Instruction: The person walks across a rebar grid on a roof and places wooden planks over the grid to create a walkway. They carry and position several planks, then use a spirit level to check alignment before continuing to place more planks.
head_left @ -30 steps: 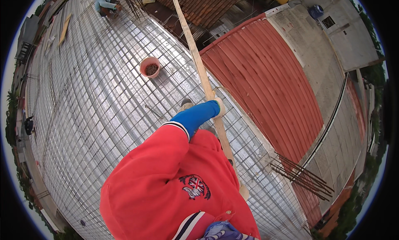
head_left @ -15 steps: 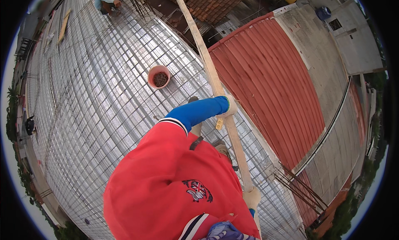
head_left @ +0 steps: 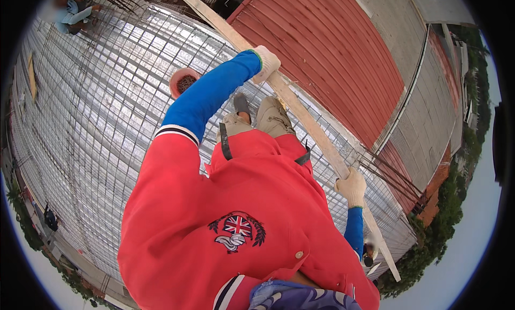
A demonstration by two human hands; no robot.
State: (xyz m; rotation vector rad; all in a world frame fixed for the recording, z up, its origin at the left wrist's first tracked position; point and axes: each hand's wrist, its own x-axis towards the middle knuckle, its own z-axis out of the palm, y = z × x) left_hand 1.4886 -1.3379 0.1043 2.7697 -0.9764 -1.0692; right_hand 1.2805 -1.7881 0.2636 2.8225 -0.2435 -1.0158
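Observation:
My left hand [head_left: 264,63], in a white knit glove below a blue sleeve, is closed on a long wooden plank [head_left: 310,123] running diagonally from the top of the view to the lower right. Farther down the plank my right hand [head_left: 350,187], gloved too, grips it. The plank passes over steel rebar mesh [head_left: 115,127] on corrugated silver decking. A pink bucket [head_left: 183,83] of small rusty metal pieces, too small to tell, stands on the mesh left of my left forearm. My feet and legs show below the plank.
A co-worker [head_left: 72,15] crouches top left by upright bars. Other people [head_left: 51,219] [head_left: 369,253] are at the far left and lower right. A red metal roof [head_left: 316,52] lies beyond the deck's edge at right, with rebar ends [head_left: 397,181] sticking out. A loose board [head_left: 32,76] lies at left.
The view has turned, shifting bucket and co-worker up and left. Both hands and plank sit higher in the picture, and my right hand and arm show more fully, along with my legs.

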